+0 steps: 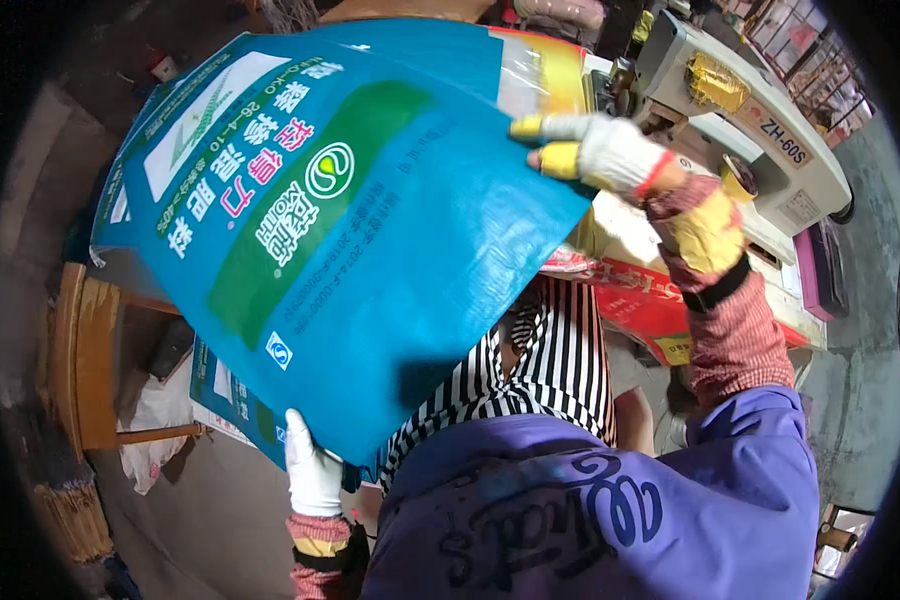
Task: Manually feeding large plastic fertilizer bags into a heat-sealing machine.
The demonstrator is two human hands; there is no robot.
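Observation:
A large blue woven sack [420,250] with a green band and white print spreads across my lap and the work surface. My left hand [313,465], in a white glove, grips the sack's near edge at the lower left; its thumb shows and its other fingers are hidden. My right hand [592,150], in a white glove with yellow fingertips, rests at the sack's right edge. Its visible fingers stretch out over the blue surface, apart from each other. Beyond that hand stands a pale sewing machine [760,120].
A red printed sack [630,290] hangs over the table edge near my right knee. Below the blue sack at left lies another blue sack [232,395]. A wooden frame [98,350] stands at left. A dark purple box [820,270] sits by the machine.

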